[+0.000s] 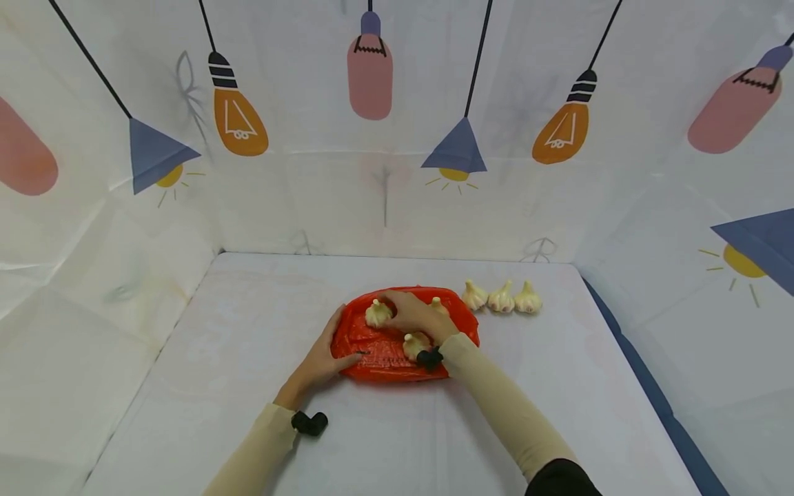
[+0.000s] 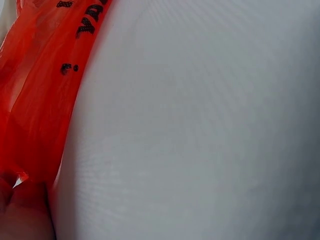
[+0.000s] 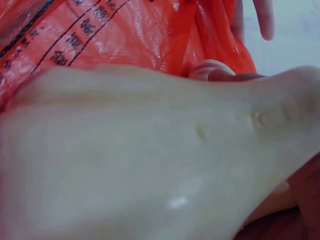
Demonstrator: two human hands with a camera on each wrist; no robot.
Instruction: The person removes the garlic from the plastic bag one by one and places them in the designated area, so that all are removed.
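Observation:
A red plastic bag lies spread on the table, with three garlic bulbs on it. My right hand reaches over the bag and grips the left garlic bulb. Under its wrist sits another garlic bulb, which fills much of the right wrist view. Partly behind that hand is a third garlic bulb. My left hand holds the bag's left edge, its thumb on the near side. In the left wrist view, the red bag meets part of that hand at the lower left.
Three more garlic bulbs stand in a row on the table just beyond the bag's right end. The white table runs back to a wall sheet printed with lamps. Along the right edge hangs a dark blue cloth.

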